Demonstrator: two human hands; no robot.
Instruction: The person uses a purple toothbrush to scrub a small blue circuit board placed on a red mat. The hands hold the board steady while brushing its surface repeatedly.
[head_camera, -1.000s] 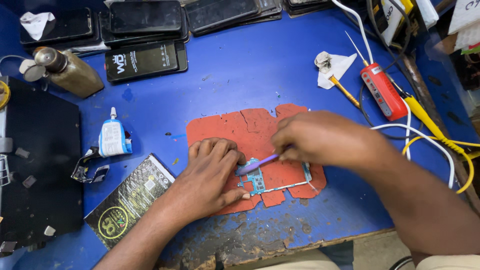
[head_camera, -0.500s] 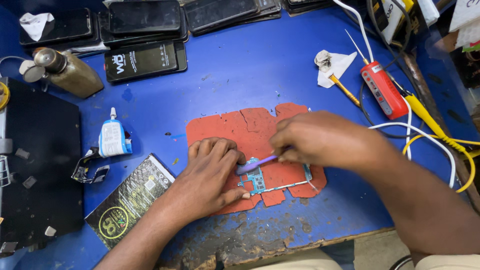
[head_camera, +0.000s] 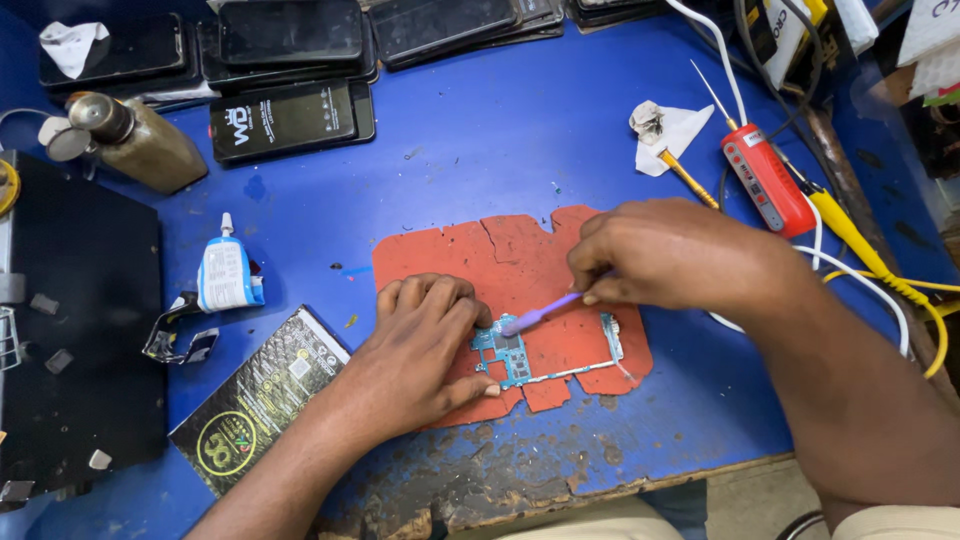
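Little had changed from half a second before: on the blue table (head_camera: 520, 130), the red mat (head_camera: 510, 260) held the small circuit board (head_camera: 530, 360) at its five o'clock part, and both hands kept their places. The left hand (head_camera: 425, 345) lay flat with fingers pressing the board's nine o'clock end, while the right hand (head_camera: 670, 250) pinched a purple tool (head_camera: 535, 318), its tip touching the board.
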